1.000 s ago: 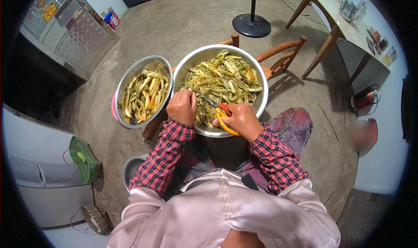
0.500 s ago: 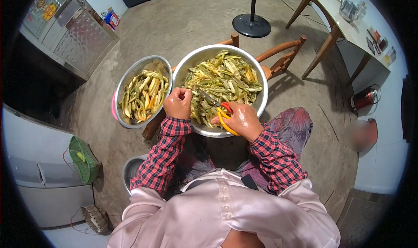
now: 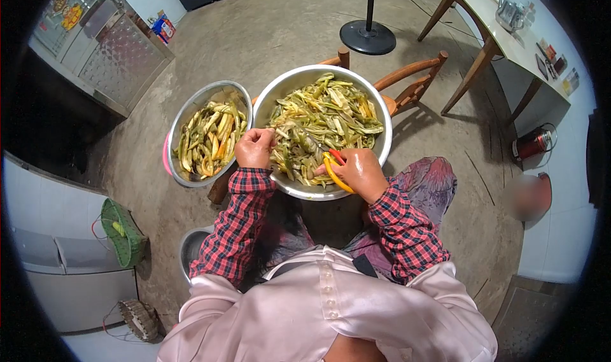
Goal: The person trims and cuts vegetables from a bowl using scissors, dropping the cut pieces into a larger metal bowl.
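Note:
My right hand [image 3: 359,173] is wrapped round the red and yellow handles of a pair of scissors [image 3: 337,172], the blades pointing away to the upper left. Below the blades lie cut, limp yellow-green peppers [image 3: 340,111] in a large metal basin [image 3: 386,147]. At the basin's left rim, my left hand [image 3: 254,149] is closed in a pinch on what looks like a pale yellow-green pepper [image 3: 280,133], mostly hidden by the fingers. A smaller metal bowl [image 3: 180,125] to the left holds long, whole-looking peppers [image 3: 213,133], some of them orange.
Wooden chair parts [image 3: 414,85] stick out behind the large basin. A black round stand base [image 3: 368,37] is farther off. At the right is a table [image 3: 474,6] with jars and a kettle. A green basket [image 3: 124,235] and a grey basin [image 3: 193,250] are at the left.
My left hand has shifted slightly left and its fingers have turned towards the basin. The scissors have moved a little right with my right hand, and their blades now point more steeply away from me.

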Demonstrator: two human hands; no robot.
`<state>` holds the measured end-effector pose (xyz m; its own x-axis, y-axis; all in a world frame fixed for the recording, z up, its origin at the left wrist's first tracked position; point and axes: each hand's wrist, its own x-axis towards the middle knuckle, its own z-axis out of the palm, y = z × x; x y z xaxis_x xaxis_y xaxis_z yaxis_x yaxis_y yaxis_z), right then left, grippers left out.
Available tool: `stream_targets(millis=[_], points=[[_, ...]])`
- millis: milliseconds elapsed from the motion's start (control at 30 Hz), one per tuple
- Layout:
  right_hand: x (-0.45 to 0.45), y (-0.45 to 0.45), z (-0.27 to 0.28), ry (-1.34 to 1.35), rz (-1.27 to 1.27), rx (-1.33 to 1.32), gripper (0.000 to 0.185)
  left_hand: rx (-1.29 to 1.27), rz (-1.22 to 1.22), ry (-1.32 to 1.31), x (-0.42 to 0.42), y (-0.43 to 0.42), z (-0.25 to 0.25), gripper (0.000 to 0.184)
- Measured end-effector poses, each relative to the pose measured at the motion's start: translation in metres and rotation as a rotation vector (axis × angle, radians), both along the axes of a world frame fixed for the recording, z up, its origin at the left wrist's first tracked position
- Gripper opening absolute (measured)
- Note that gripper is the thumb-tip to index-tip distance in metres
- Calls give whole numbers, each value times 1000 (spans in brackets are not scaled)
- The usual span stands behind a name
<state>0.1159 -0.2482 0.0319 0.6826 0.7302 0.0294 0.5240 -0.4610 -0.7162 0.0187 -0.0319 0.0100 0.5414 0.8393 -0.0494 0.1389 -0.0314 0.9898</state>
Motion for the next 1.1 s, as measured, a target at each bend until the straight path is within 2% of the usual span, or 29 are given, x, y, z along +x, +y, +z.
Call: stream_targets(millis=[133,267,500,633,833,933,1000,1033,1100], points=[[7,-2,-9,-48,-27,-14,43,-84,4,22,-5,13,3,16],[15,-2,-35,-87,-76,47,55,-128,4,14,-10,22,7,15],[22,-7,-22,-147,-144,-153,59,-198,-23,-9,-31,44,7,15],[28,-10,-33,-181,-162,-138,62,-159,31,-12,-54,48,24,16],[32,-18,-28,-125,-208,-254,63,-119,12,0,-118,70,31,14],[34,-21,-15,-182,-250,-372,71,-141,-7,32,-162,79,25,14],[34,-21,-11,-207,-296,-343,71,-190,-37,104,-194,87,17,13],[33,-22,-14,-235,-292,-174,67,-208,-33,144,-208,88,10,13],[33,-18,-12,-246,-328,-172,57,-221,-52,244,-230,88,0,13]])
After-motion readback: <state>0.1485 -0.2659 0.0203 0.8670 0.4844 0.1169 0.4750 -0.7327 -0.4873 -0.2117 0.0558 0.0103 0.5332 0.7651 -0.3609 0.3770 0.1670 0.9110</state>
